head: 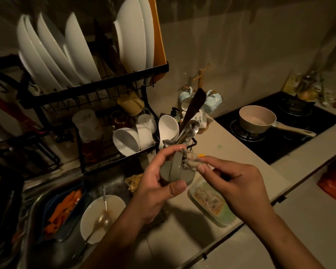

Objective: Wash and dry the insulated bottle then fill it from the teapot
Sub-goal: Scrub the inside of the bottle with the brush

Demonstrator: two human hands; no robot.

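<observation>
Now I'm gripping the grey-green handled bottle top (175, 172) in my left hand (155, 184), steadying it while my right hand (239, 183) is pinching a beige knitted scrubber (189, 161) against it.

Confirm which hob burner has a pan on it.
The left burner, nearer the camera: the cream saucepan sits on it. The right burner, farther back, holds no pan.

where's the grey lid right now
Centre of the head view: the grey lid is gripped in the left hand, just in front of the cutlery holder, while the right hand pinches its braided cord.
</observation>
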